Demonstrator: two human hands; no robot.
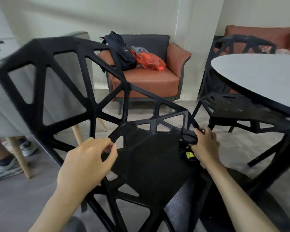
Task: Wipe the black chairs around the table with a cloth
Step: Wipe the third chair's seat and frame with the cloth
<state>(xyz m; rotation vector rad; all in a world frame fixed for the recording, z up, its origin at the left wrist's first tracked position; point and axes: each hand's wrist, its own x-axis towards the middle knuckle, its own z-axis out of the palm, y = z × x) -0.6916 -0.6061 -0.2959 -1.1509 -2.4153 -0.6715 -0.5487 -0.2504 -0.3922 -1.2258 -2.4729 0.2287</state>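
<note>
- The near black chair (141, 158) fills the frame's centre, with bare floor (23, 195) at lower left.
- The right hand (205, 146) pinches a dark cloth (189, 137) at the seat's right edge.
- The left hand (85, 163) hovers loosely curled, its grip holding nothing.
- The table (261, 77) edge sits at right, a second chair (238, 104) tucked beneath.

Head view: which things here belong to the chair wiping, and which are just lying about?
Job:
- near black chair
- dark cloth, held in the right hand
- left hand at the seat edge
- second black chair
- table

Lying about:
- orange armchair
- black bag
- orange plastic bag
- grey chair
</note>
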